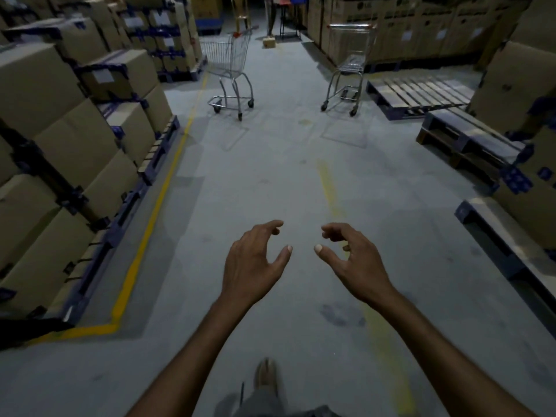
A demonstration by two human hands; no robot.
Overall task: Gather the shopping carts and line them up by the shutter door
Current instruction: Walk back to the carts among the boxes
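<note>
Two metal shopping carts stand far down a warehouse aisle. The left cart point(230, 66) has a deep wire basket and a red handle. The right cart point(350, 66) is a frame type with a small low basket and stands near a pallet. Both of my hands are stretched out in front of me over the bare grey floor, well short of the carts. My left hand point(254, 261) and my right hand point(350, 260) have curled, spread fingers and hold nothing. No shutter door is in view.
Stacked cardboard boxes point(69, 139) on blue pallets line the left side behind a yellow floor line point(144, 239). Empty pallets point(421, 93) and more boxes point(517, 94) line the right. A chair point(239, 10), a person's legs point(272, 16) and a small box point(268, 42) are at the far end.
</note>
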